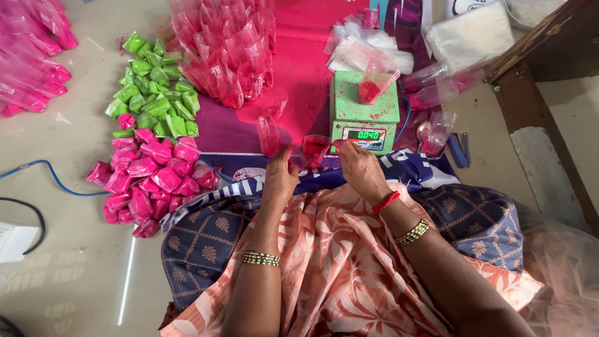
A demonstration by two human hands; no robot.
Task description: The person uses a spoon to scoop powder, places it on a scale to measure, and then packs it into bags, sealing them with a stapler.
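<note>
Two hands: left hand (281, 178) and right hand (360, 168) both pinch one small packet (314, 150) of pink powder between them, just above the lap, fingers closed on its edges.
Done, at 9 o'clock: pile of filled pink packets (150, 178) on the floor, with a pile of green packets (156, 93) beyond it.
Weighing, at 12 o'clock: green scale (364, 106) with another bag (374, 84) of pink powder resting on its pan.
Left, farther at 11 o'clock: heap of open bags (228, 47) on the loose pink powder (299, 68).
Judgement: many packets finished, many bags seemingly waiting; the work looks roughly midway.
</note>
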